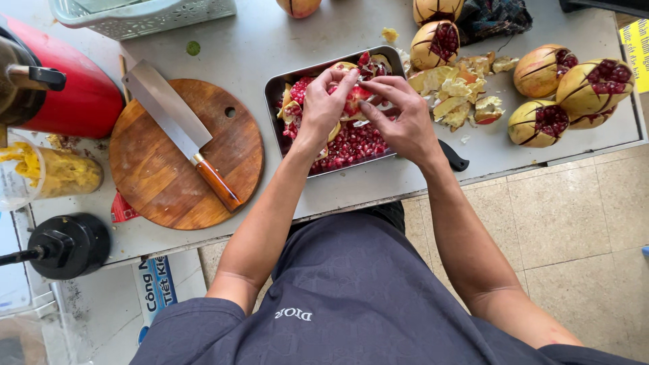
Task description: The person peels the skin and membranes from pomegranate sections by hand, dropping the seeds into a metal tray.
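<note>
Holding a broken-open piece of red pomegranate (353, 94) between them, both hands work over the rectangular metal tray (274, 88) in the upper middle of the frame. The left hand (324, 105) grips the piece from its left side, fingers closed on the rind. The right hand (405, 111) clamps it from the right, with the fingers curled over the top of the fruit. The piece stays above the tray, not resting on the bench.

The tray already holds a good layer of loose red seeds (351, 145), together with some pieces of yellow rind at its left end. Just right of the tray lies a pile of empty pale yellow rind scraps (456, 91), so I judge that several fruits are already finished. Much is left: three cut yellow-brown pomegranates (574, 91) with the crowns opened stand at the upper right of the frame, and two more (436, 30) near the top edge, all with their seeds inside.

At the left, a wide steel cleaver with a wooden handle (179, 132) lies on a round wooden cutting board (186, 155), well apart from the hands. A black handle (453, 157) shows just below the right wrist.
</note>
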